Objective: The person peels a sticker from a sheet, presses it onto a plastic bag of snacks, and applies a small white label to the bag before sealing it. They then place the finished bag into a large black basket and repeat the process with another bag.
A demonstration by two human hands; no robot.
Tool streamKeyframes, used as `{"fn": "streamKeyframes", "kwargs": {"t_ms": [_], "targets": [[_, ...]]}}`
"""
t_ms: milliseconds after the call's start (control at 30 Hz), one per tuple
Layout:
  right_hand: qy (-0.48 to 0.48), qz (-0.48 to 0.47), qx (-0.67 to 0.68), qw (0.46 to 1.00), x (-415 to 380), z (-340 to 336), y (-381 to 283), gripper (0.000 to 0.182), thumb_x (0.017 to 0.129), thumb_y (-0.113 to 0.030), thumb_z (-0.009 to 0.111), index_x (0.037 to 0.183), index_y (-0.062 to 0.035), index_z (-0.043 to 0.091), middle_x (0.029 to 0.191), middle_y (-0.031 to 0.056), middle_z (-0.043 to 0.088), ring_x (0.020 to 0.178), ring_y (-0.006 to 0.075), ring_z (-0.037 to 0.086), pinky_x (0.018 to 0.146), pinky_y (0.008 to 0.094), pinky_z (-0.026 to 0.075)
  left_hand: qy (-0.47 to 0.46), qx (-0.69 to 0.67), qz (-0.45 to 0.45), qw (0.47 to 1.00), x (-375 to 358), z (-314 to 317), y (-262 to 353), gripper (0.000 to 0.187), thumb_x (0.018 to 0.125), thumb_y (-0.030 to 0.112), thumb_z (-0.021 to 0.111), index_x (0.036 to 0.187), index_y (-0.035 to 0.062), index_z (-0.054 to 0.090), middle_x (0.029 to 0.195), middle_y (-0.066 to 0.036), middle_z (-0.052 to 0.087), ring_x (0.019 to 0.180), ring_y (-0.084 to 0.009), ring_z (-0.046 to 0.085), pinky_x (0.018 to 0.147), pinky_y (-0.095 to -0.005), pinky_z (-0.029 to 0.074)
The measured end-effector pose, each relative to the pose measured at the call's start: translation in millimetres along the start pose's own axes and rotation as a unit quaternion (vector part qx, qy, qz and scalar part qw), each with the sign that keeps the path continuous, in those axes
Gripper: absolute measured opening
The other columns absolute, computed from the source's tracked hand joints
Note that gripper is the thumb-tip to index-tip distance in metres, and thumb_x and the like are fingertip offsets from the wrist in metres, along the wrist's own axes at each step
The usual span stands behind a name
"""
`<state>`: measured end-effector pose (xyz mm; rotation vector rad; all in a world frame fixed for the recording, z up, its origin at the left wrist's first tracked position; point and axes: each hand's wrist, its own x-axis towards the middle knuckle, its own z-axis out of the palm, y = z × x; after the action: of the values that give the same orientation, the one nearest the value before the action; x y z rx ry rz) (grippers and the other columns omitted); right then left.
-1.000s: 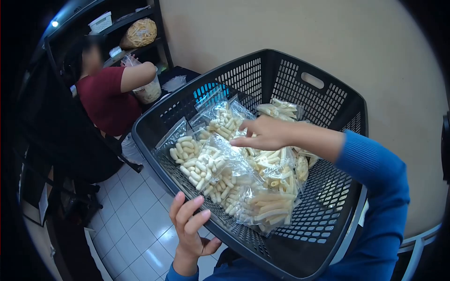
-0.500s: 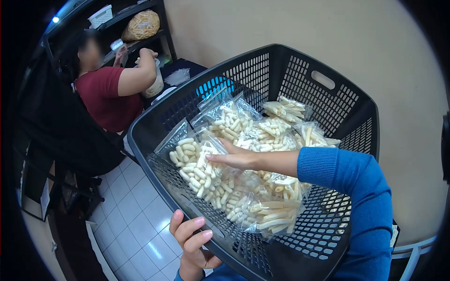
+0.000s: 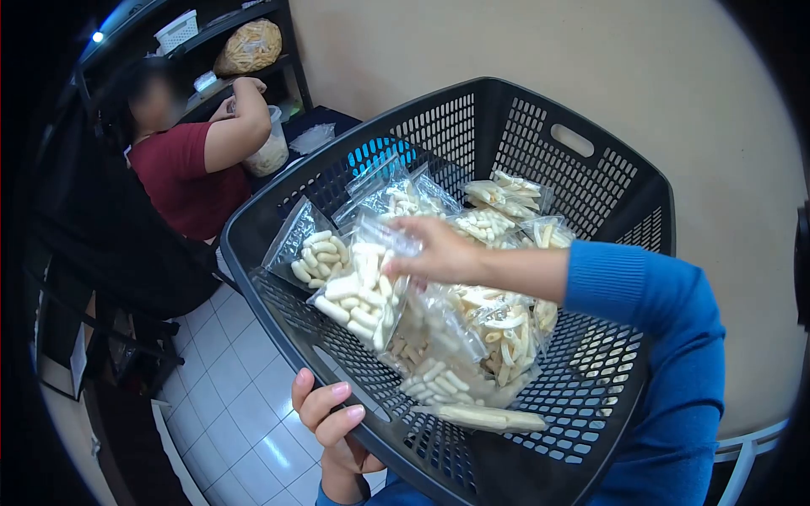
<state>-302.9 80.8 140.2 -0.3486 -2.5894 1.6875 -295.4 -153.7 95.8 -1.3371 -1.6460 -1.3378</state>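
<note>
My left hand (image 3: 333, 422) is closed around the near-left rim of a black plastic basket (image 3: 620, 173), at its handle slot. Inside the basket, my right hand (image 3: 439, 249) pinches the upper part of a clear plastic bag of pale, finger-shaped snacks (image 3: 361, 295). Another bag of the same short pieces (image 3: 319, 257) leans on the left wall behind it. Below my right wrist lie several more bags, partly blurred. A bag of longer pale sticks (image 3: 481, 417) rests at the near side, and further bags (image 3: 506, 196) lie toward the far corner.
Beyond the basket at left, a person in a dark red shirt (image 3: 181, 173) works beside a clear tub (image 3: 270, 148) on a dark table. Shelves behind hold a large snack bag (image 3: 249, 46) and a white basket (image 3: 176, 31). A beige wall (image 3: 540, 42) stands behind the basket.
My right hand has lifted the bag of short snacks off the pile, uncovering the bag at the left wall. Bags near the front have shifted. My left hand stays on the rim.
</note>
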Motion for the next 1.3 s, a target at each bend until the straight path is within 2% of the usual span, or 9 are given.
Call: {"fn": "streamKeyframes", "kwargs": {"t_ms": [233, 333, 400, 600, 800, 933, 1100, 1267, 1300], "targets": [[0.215, -0.182, -0.065, 0.957, -72.6, -118.9, -86.4, 0.045, 0.074, -0.019, 0.066, 0.111, -0.0035, 0.048, 0.092, 0.0101, 0.059, 0.069, 0.0117, 0.058, 0.054, 0.0215, 0.047, 0.022, 0.024, 0.015, 0.999, 6.1, 7.4, 2.2, 0.039, 0.077, 0.042, 0.048, 0.099, 0.0115, 0.039, 0.094, -0.002, 0.039, 0.101, -0.0232, 0.04, 0.1, -0.0445, 0.023], [0.39, -0.184, -0.105, 0.896, -140.7, -186.4, -96.3, 0.046, 0.078, -0.022, 0.061, 0.118, -0.0073, 0.044, 0.099, 0.0061, 0.057, 0.086, 0.01, 0.054, 0.068, 0.024, 0.045, 0.033, 0.017, 0.011, 0.999, 8.6, 8.6, 1.6, 0.041, 0.077, 0.045, 0.047, 0.099, 0.0107, 0.038, 0.094, -0.001, 0.038, 0.1, -0.0232, 0.041, 0.099, -0.0465, 0.024], [0.487, -0.243, -0.079, 0.835, -186.1, -220.0, -89.5, 0.048, 0.072, -0.024, 0.068, 0.111, -0.0033, 0.048, 0.095, 0.0084, 0.059, 0.076, 0.0106, 0.056, 0.061, 0.0233, 0.045, 0.028, 0.025, 0.022, 0.999, 12.6, 11.0, 1.9, 0.038, 0.08, 0.042, 0.043, 0.101, 0.0114, 0.037, 0.096, -0.001, 0.036, 0.1, -0.0221, 0.04, 0.1, -0.0469, 0.024], [0.687, -0.073, -0.235, 0.684, -331.2, -290.5, -0.9, 0.046, 0.072, -0.024, 0.068, 0.106, -0.0001, 0.05, 0.088, 0.0056, 0.057, 0.072, 0.009, 0.052, 0.062, 0.0234, 0.043, 0.084, 0.118, 0.041, 0.989, 14.9, 23.3, -5.4, 0.028, 0.083, 0.032, 0.046, 0.099, 0.016, 0.029, 0.097, -0.001, 0.032, 0.105, -0.0179, 0.035, 0.1, -0.0453, 0.025], [0.711, 0.078, -0.182, 0.674, -356.7, -273.4, 162.9, 0.035, 0.071, -0.019, 0.068, 0.098, -0.0023, 0.052, 0.081, 0.0043, 0.056, 0.066, 0.0105, 0.053, 0.054, 0.0238, 0.045, 0.115, 0.104, 0.051, 0.987, 14.3, 22.7, -14.3, 0.024, 0.084, 0.031, 0.046, 0.095, 0.0181, 0.029, 0.098, -0.002, 0.035, 0.109, -0.0161, 0.034, 0.102, -0.0433, 0.024], [0.724, -0.003, 0.18, 0.666, -308.2, -204.4, 203.2, 0.029, 0.075, -0.01, 0.063, 0.102, -0.0049, 0.052, 0.082, 0.0032, 0.057, 0.065, 0.0114, 0.054, 0.054, 0.0229, 0.045, 0.086, 0.095, 0.07, 0.989, 4.1, 18.3, -24.0, 0.022, 0.085, 0.033, 0.045, 0.096, 0.0184, 0.032, 0.101, -0.003, 0.038, 0.114, -0.0227, 0.033, 0.102, -0.0454, 0.024], [0.713, 0.022, 0.27, 0.646, -304.8, -139.1, 301.2, 0.039, 0.073, -0.016, 0.067, 0.105, -0.0073, 0.047, 0.085, 0.0027, 0.054, 0.064, 0.0129, 0.053, 0.049, 0.0231, 0.045, 0.129, 0.075, 0.025, 0.988, -5.6, 18.2, -31.4, 0.023, 0.084, 0.038, 0.044, 0.094, 0.0203, 0.034, 0.105, -0.007, 0.041, 0.114, -0.0307, 0.033, 0.099, -0.0468, 0.027], [0.591, 0.265, 0.327, 0.688, -319.3, -126.8, 296.1, 0.052, 0.071, -0.025, 0.069, 0.11, -0.003, 0.044, 0.091, 0.0084, 0.052, 0.068, 0.0146, 0.053, 0.05, 0.0264, 0.047, 0.137, 0.058, -0.001, 0.989, 1.2, 25.8, -17.9, 0.025, 0.084, 0.042, 0.041, 0.095, 0.0212, 0.032, 0.107, -0.005, 0.038, 0.117, -0.0288, 0.029, 0.1, -0.0469, 0.024], [0.548, 0.307, 0.255, 0.735, -322.5, -133.9, 285.7, 0.06, 0.069, -0.031, 0.069, 0.112, 0.001, 0.042, 0.098, 0.0151, 0.052, 0.079, 0.0239, 0.056, 0.062, 0.0342, 0.049, 0.124, 0.066, -0.009, 0.99, 4.7, 26.3, -12.2, 0.025, 0.085, 0.04, 0.042, 0.096, 0.0212, 0.03, 0.106, -0.004, 0.036, 0.118, -0.0276, 0.027, 0.101, -0.0463, 0.024]]}}
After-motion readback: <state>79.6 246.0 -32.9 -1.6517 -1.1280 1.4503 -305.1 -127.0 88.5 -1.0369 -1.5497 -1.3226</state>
